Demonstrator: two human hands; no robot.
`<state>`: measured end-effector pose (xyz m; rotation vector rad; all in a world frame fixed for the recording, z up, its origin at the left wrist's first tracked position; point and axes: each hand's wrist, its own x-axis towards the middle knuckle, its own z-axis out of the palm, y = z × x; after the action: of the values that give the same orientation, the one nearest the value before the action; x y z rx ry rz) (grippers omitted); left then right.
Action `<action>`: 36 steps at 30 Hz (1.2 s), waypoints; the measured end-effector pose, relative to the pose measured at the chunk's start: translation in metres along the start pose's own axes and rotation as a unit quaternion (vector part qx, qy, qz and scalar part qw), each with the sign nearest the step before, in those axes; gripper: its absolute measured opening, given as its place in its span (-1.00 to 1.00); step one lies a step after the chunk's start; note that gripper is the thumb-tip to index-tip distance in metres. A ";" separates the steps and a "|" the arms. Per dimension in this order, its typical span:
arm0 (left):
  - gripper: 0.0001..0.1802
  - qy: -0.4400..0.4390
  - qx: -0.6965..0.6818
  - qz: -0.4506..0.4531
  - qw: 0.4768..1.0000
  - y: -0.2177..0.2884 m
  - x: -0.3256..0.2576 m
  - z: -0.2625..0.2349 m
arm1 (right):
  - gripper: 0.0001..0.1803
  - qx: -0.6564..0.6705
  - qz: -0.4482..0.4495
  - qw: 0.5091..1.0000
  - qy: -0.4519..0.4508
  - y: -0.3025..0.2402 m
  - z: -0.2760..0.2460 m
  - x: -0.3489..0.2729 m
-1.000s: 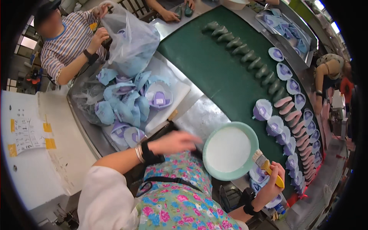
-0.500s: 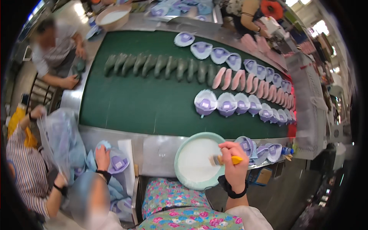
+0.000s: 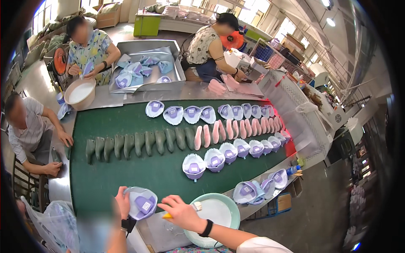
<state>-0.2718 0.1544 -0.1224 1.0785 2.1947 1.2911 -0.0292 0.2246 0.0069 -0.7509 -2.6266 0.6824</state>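
My left hand point(image 3: 122, 203) is closed on the edge of a purple and white shoe upper point(image 3: 142, 204), raised near the front edge of the green belt. My right hand point(image 3: 180, 214) grips a glue brush by its yellow handle point(image 3: 168, 216). Pale bristles point(image 3: 197, 206) stick out on the basin side of that hand. Its fingertips reach toward the upper, and I cannot tell if they touch it. Below the right wrist stands a mint-green basin point(image 3: 237, 216) of white liquid.
Dark green shoe lasts point(image 3: 139, 145), pink insoles point(image 3: 216, 131) and two rows of uppers point(image 3: 214, 160) line the green belt point(image 3: 122, 177). More uppers point(image 3: 244, 192) lie on the metal ledge at right. Co-workers sit left and behind; a clear plastic bag point(image 3: 55, 223) is at lower left.
My left hand has lifted an upper from the pile at left to the belt's edge. The right hand with the brush has moved left from over the basin. My view has tilted up.
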 end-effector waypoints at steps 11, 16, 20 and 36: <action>-0.78 -0.064 -0.474 -0.222 0.850 0.012 0.009 -0.022 | -0.69 -0.104 -0.169 0.976 -0.093 -0.009 0.039 0.045; -0.72 -0.125 -0.570 -0.265 0.767 -0.003 -0.009 -0.022 | -0.79 -0.075 -0.175 0.971 -0.147 -0.021 0.023 0.045; -0.52 -0.117 -0.651 -0.184 0.727 0.014 -0.039 -0.070 | -0.76 -0.022 -0.131 0.975 -0.179 -0.047 0.016 0.038; -0.31 -0.181 -0.229 0.091 0.952 0.118 -0.138 -0.045 | -0.70 0.256 0.021 0.900 -0.351 -0.061 -0.074 -0.005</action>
<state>-0.1623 0.0559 -0.0066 1.2231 1.4618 1.4480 -0.0185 0.2031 0.1000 -0.4451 -2.7790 1.8562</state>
